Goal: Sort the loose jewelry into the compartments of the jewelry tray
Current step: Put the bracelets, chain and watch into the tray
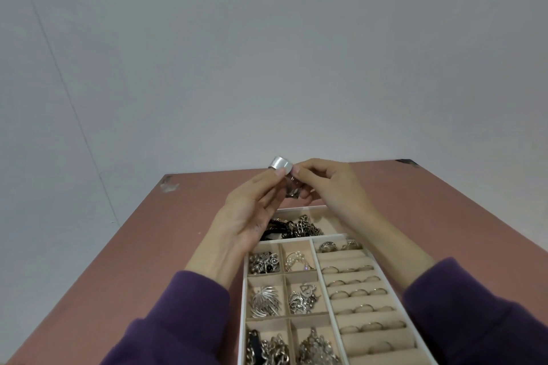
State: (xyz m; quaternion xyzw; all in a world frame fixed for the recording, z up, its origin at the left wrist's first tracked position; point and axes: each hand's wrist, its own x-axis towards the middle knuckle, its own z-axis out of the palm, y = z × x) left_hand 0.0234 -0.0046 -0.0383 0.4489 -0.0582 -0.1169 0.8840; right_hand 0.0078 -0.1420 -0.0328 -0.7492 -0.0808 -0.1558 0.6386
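Now, held: a wide silver ring (281, 165) is being pinched between both hands' fingertips.
Left hand (247, 216): grip closed on it.
Right hand (327, 187): likewise.
Tray (243, 290): lying directly below, ring rows nearer the right hand.

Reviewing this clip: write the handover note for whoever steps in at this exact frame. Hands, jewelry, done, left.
Left hand: raised over the tray's far end, fingers pinching a wide silver band.
Right hand: fingers on the same piece, from the other side; a darker metal part hangs below the band.
Jewelry tray: on the pink table. Small compartments at the left hold brooches, chains and pearls; ring rolls at the right carry many rings.
Done: most pieces look sorted.
Left: place the held piece; no loose jewelry shows on the table.
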